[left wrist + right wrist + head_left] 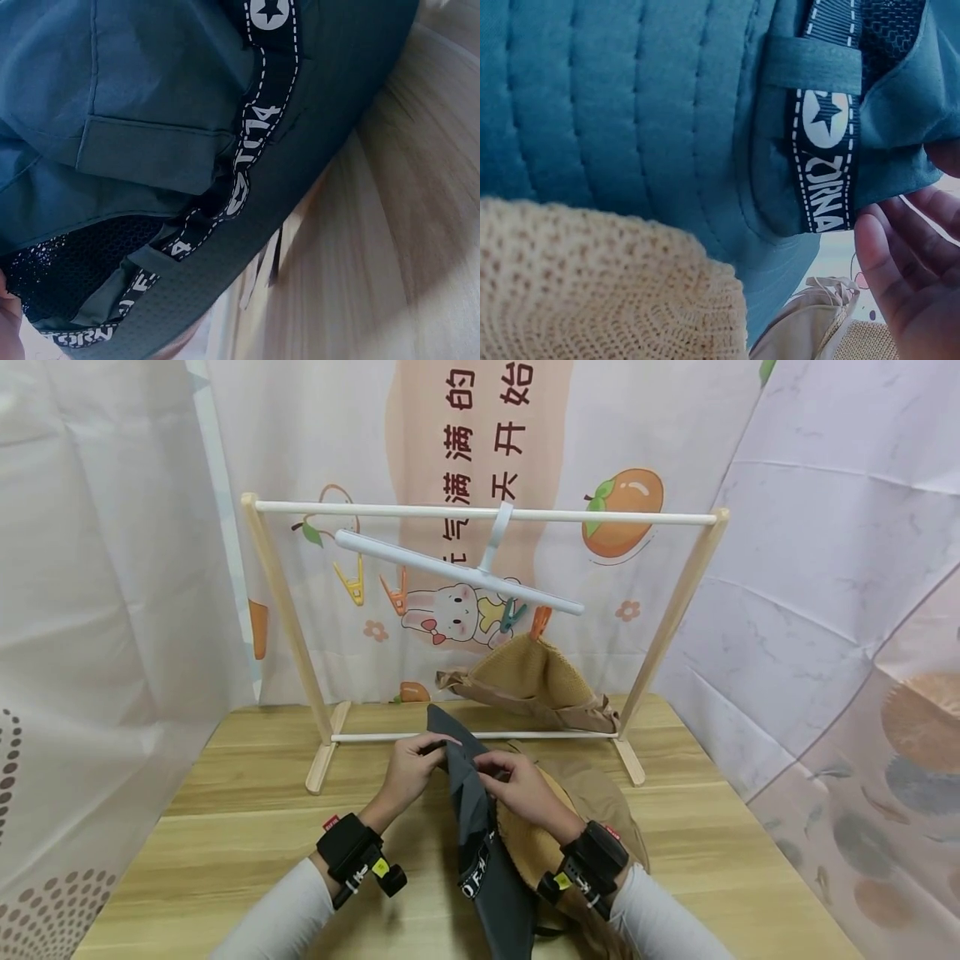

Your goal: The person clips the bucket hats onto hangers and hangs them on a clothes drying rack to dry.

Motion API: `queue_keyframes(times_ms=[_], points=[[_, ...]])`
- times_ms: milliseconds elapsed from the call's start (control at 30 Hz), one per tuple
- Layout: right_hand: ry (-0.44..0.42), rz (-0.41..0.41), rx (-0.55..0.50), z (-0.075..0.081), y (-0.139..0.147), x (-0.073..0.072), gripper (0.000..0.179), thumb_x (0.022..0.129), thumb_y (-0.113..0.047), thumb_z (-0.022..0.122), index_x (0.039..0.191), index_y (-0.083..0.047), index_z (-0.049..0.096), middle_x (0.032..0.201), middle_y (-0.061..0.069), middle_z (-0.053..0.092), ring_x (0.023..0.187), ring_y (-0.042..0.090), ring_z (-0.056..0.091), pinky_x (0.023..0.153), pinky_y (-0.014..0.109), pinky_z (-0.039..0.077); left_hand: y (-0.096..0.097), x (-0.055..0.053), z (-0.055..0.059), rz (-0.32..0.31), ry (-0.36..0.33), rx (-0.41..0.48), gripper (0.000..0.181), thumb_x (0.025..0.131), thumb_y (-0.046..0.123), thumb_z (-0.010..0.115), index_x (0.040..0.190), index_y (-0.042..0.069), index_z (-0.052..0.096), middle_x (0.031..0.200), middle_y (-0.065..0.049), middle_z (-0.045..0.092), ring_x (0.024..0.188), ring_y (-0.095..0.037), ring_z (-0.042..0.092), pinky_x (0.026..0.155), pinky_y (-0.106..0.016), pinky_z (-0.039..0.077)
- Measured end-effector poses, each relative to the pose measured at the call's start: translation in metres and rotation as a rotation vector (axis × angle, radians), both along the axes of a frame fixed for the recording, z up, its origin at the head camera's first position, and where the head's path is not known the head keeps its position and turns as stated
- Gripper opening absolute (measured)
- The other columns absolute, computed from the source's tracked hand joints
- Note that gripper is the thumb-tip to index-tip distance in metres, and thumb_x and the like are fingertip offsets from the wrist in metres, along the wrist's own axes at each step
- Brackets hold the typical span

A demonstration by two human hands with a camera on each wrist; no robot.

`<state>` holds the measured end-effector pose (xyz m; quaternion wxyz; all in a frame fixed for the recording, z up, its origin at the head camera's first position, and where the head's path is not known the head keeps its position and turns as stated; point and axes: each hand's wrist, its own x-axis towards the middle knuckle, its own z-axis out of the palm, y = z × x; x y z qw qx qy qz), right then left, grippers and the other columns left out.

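Dark hat (472,810), edge-on over the desk (247,827), is pinched by my left fingers (432,742) and right fingers (495,762), closed on small folds, so its floppy cloth could slip free or its brim drag the woven tan hat (521,847) alongside.

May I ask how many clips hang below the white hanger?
4: under the hanger, left to right, a yellow clip, an orange clip, a teal clip, and a second orange clip atop the rear tan woven hat.
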<state>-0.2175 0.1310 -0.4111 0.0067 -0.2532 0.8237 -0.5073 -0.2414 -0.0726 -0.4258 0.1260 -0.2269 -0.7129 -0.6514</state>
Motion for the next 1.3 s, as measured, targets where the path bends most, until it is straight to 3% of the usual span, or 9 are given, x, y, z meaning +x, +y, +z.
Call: queue_keyframes(times_ms=[333, 367, 500, 633, 867, 967, 1167, 1300], points=[[0.013, -0.014, -0.029, 0.002, -0.001, 0.003, 0.023, 0.097, -0.013, 0.059, 0.115, -0.001, 0.068, 0.102, 0.018, 0.07, 0.069, 0.005, 0.06, 0.062, 0.021, 0.051, -0.002, 0.003, 0.004, 0.052, 0.023, 0.019, 0.013, 0.092, 0.003, 0.064, 0.096, -0.001, 0.076, 0.091, -0.021, 0.071, 0.068, -0.007, 0.061, 0.058, -0.025, 0.049], [0.004, -0.018, -0.029, 0.006, -0.002, 0.006, 0.023, 0.098, -0.012, 0.059, 0.115, -0.001, 0.068, 0.103, 0.018, 0.07, 0.07, 0.008, 0.06, 0.062, 0.021, 0.051, -0.002, 0.004, 0.007, 0.056, 0.018, 0.021, 0.013, 0.092, 0.002, 0.064, 0.096, -0.002, 0.076, 0.09, -0.022, 0.071, 0.066, -0.012, 0.06, 0.058, -0.024, 0.048], [-0.015, -0.015, -0.045, 0.008, -0.002, 0.006, 0.023, 0.098, -0.012, 0.058, 0.117, -0.001, 0.067, 0.106, 0.019, 0.069, 0.072, 0.015, 0.061, 0.063, 0.022, 0.051, -0.001, 0.012, 0.022, 0.082, 0.013, 0.032, 0.014, 0.092, -0.002, 0.062, 0.093, -0.005, 0.075, 0.09, -0.024, 0.07, 0.065, -0.009, 0.061, 0.059, -0.018, 0.047], [0.003, 0.008, -0.045, 0.008, -0.001, 0.006, 0.026, 0.099, -0.015, 0.057, 0.12, -0.002, 0.065, 0.112, 0.018, 0.068, 0.077, 0.006, 0.059, 0.066, 0.025, 0.053, 0.0, 0.021, 0.037, 0.113, 0.027, 0.04, 0.012, 0.09, -0.006, 0.062, 0.091, -0.01, 0.073, 0.09, -0.028, 0.07, 0.07, 0.002, 0.063, 0.063, -0.016, 0.05], [-0.011, 0.034, -0.053, 0.011, 0.0, 0.008, 0.031, 0.102, -0.02, 0.052, 0.125, -0.002, 0.062, 0.119, 0.019, 0.065, 0.085, 0.006, 0.062, 0.077, 0.042, 0.057, -0.003, 0.007, 0.022, 0.184, 0.042, 0.068, 0.01, 0.087, -0.007, 0.066, 0.092, -0.01, 0.074, 0.091, -0.029, 0.07, 0.07, 0.004, 0.063, 0.064, -0.013, 0.051], [-0.004, 0.049, -0.08, 0.014, 0.0, 0.008, 0.031, 0.102, -0.02, 0.051, 0.125, -0.002, 0.063, 0.117, 0.019, 0.065, 0.088, 0.009, 0.063, 0.079, 0.046, 0.056, -0.005, 0.005, 0.022, 0.213, 0.067, 0.072, 0.009, 0.087, -0.005, 0.067, 0.092, -0.008, 0.074, 0.091, -0.028, 0.071, 0.07, 0.004, 0.063, 0.064, -0.013, 0.051], [0.018, 0.089, -0.142, 0.018, 0.0, 0.008, 0.029, 0.101, -0.015, 0.053, 0.122, 0.001, 0.064, 0.111, 0.021, 0.067, 0.086, 0.017, 0.065, 0.074, 0.033, 0.057, -0.01, 0.002, 0.029, 0.255, 0.096, 0.074, 0.009, 0.087, -0.001, 0.07, 0.091, -0.006, 0.075, 0.089, -0.021, 0.073, 0.073, 0.003, 0.064, 0.065, -0.014, 0.051], [0.022, 0.108, -0.166, 0.019, 0.0, 0.008, 0.029, 0.1, -0.015, 0.055, 0.12, 0.004, 0.065, 0.109, 0.024, 0.068, 0.085, 0.008, 0.067, 0.074, 0.025, 0.056, -0.011, 0.004, 0.032, 0.268, 0.124, 0.087, 0.006, 0.085, 0.001, 0.073, 0.088, -0.003, 0.076, 0.084, -0.016, 0.072, 0.071, -0.001, 0.064, 0.063, -0.016, 0.051]])
